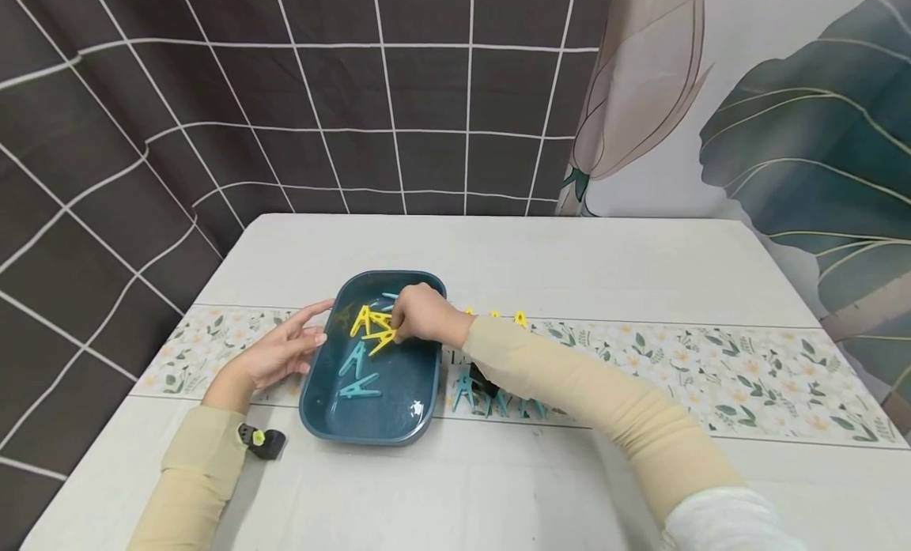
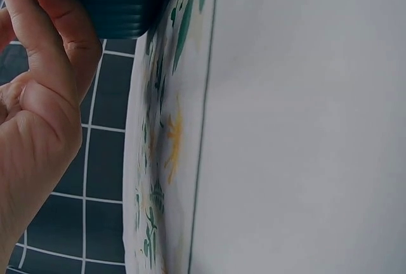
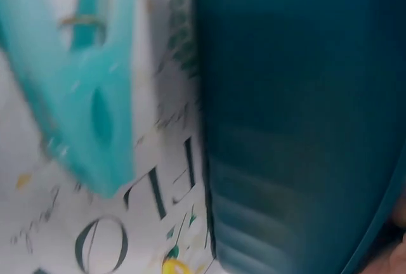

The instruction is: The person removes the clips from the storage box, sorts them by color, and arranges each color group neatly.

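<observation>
**Ana:** Sleeves fill the near edge, and out at the grip the right hand (image 1: 425, 314) is down in the blue tray (image 1: 398, 424), fingers curled on the yellow pegs (image 1: 373, 327) at its far end. It looks to be pinching one.

**Ben:** Left hand (image 1: 285, 349)?

**Ana:** Relaxed, fingers straight against the tray's left wall, holding nothing.

**Ben:** Risks?

**Ana:** Those yellow pegs lie tangled, so a lift could drag a neighbour over the rim. The teal pegs (image 1: 359, 373) lie nearer. A sweeping forearm might topple the standing teal pegs (image 1: 491, 397) just right of the tray.
</observation>
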`<control>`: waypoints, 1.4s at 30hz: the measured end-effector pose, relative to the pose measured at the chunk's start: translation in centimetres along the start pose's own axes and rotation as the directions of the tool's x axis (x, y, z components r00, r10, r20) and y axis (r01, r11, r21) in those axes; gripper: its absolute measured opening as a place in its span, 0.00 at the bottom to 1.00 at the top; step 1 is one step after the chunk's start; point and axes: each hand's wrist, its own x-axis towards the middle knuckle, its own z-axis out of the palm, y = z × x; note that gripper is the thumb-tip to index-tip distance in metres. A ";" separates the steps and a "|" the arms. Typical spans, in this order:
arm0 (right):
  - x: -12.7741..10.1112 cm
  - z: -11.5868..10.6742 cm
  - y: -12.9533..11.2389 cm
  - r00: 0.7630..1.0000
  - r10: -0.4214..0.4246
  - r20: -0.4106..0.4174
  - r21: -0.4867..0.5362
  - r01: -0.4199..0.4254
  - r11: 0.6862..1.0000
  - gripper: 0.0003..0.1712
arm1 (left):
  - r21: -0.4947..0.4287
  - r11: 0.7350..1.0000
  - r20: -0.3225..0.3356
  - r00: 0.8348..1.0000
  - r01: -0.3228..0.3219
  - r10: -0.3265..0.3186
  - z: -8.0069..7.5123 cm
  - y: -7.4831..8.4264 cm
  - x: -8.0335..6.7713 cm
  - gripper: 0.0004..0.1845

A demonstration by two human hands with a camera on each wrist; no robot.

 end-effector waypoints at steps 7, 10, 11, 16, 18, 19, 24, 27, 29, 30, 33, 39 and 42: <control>-0.3 -0.3 -0.4 0.998 0.039 -0.043 0.082 -0.036 0.996 0.05 | -0.015 1.000 0.007 1.000 -0.007 0.007 0.0 0.1 0.0 0.33; -0.5 -0.3 -0.4 0.997 0.047 -0.055 0.104 -0.041 0.994 0.06 | -0.013 1.000 -0.001 1.000 -0.002 0.002 0.0 0.1 0.0 0.33; -0.6 -0.4 -0.4 0.997 0.048 -0.058 0.112 -0.041 0.993 0.06 | -0.014 1.000 -0.004 1.000 0.000 0.000 0.0 0.1 0.0 0.33; -0.9 -0.6 -0.1 0.996 0.023 -0.083 0.125 -0.013 0.992 0.05 | -0.006 1.000 -0.016 1.000 0.004 -0.004 0.0 0.1 0.1 0.34; -1.1 -0.7 0.0 0.996 0.019 -0.092 0.150 -0.005 0.989 0.06 | -0.005 1.000 -0.015 1.000 0.006 -0.006 0.0 0.1 0.1 0.34; -1.2 -0.7 0.1 0.995 0.020 -0.098 0.167 -0.003 0.986 0.06 | -0.005 1.000 -0.013 1.000 0.006 -0.006 0.0 0.2 0.0 0.34; -1.6 -1.1 0.4 0.992 0.086 -0.093 0.290 -0.056 0.955 0.06 | -0.010 1.000 -0.002 1.000 -0.004 0.003 0.1 0.2 0.0 0.34; -1.9 -1.5 0.5 0.986 0.147 -0.083 0.359 -0.108 0.927 0.06 | -0.004 1.000 -0.002 1.000 -0.008 0.008 0.2 0.2 -0.1 0.34; -2.0 -1.6 0.6 0.981 0.181 -0.074 0.407 -0.136 0.903 0.06 | 0.000 1.000 -0.004 1.000 -0.007 0.007 0.2 0.2 0.0 0.34; -2.1 -1.7 0.6 0.979 0.192 -0.072 0.427 -0.144 0.893 0.06 | 0.000 1.000 -0.005 1.000 -0.005 0.005 0.2 0.2 0.0 0.34; -2.3 -1.9 0.9 0.974 0.219 -0.063 0.495 -0.160 0.854 0.07 | -0.007 1.000 -0.006 1.000 -0.001 0.001 0.2 0.1 -0.1 0.33; -3.0 -2.1 1.5 0.967 0.247 -0.066 0.622 -0.154 0.767 0.08 | -0.023 1.000 0.006 1.000 -0.007 0.007 0.3 0.2 -0.1 0.32; -3.4 -2.2 1.8 0.965 0.250 -0.078 0.667 -0.135 0.732 0.08 | -0.023 1.000 0.003 1.000 -0.004 0.004 0.4 0.3 -0.1 0.33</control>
